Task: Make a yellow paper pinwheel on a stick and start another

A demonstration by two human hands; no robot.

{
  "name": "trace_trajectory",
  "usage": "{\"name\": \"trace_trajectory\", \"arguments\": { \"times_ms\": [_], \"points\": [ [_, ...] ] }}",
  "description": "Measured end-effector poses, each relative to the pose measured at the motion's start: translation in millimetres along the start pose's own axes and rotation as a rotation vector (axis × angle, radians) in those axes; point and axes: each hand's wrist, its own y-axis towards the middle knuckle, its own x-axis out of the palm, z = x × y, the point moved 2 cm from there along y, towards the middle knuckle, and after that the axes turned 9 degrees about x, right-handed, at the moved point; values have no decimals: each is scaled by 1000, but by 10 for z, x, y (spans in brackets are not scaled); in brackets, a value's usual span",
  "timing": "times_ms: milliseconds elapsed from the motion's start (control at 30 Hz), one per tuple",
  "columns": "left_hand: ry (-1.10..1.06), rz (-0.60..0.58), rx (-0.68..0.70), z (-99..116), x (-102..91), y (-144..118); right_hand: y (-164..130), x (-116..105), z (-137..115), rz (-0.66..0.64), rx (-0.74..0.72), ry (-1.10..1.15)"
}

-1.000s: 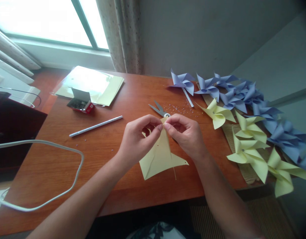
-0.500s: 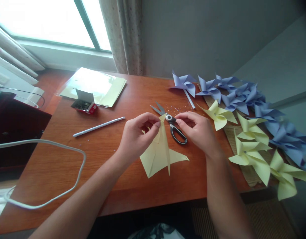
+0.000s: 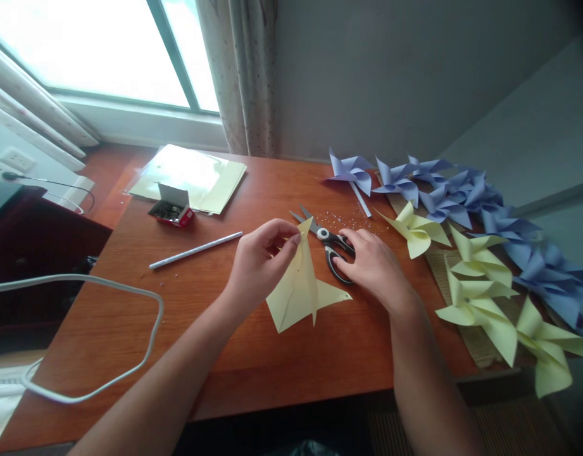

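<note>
My left hand point(image 3: 265, 258) pinches the raised top corner of a cut yellow paper sheet point(image 3: 291, 297), thumb against fingers. Below the hand the sheet hangs down toward the table, with a fold standing up and a small hole in its right-hand tip. To the right, my right hand point(image 3: 373, 261) grips the black-and-grey handles of the scissors point(image 3: 338, 269). Their blades lie spread apart, pointing away to the left, and partly pass behind the paper's top corner. Some of the right fingers around the upper handle are hard to make out.
A patterned paper stick point(image 3: 196, 249) lies left of my hands. Behind it are a small red box of metal bits point(image 3: 172, 215) and a stack of paper point(image 3: 187, 174). Several blue pinwheels point(image 3: 443, 196) and yellow pinwheels point(image 3: 478, 294) fill the right side. A white cable point(image 3: 153, 329) loops at left.
My right hand has moved from beside the scissors' pivot down onto the handles, its fingers now around them. The left hand keeps its pinch on the paper. The view has tilted slightly upward.
</note>
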Motion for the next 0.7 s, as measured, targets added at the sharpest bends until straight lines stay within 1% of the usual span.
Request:
{"name": "trace_trajectory", "arguments": {
  "times_ms": [67,133,233,300,367,433,500,600,700],
  "points": [
    [-21,11,3,16,-6,8,8,-22,4,19,2,64],
    [-55,22,-4,39,-12,16,19,-61,16,63,14,201],
    [-103,30,-29,70,-18,24,29,-125,41,106,31,563],
    [-114,34,-34,84,-22,27,25,-156,37,76,8,831],
    [-106,34,-28,89,-26,28,8,-182,7,24,-40,997],
    [-97,37,-12,87,-32,29,-19,-207,-46,1,-108,1011],
    [-100,40,10,80,-37,29,-47,-225,-107,3,-182,918],
    [-108,49,48,71,-44,26,-74,-237,-179,52,-257,763],
    [-98,42,83,76,-47,21,-80,-240,-196,112,-297,691]
  ]
}}
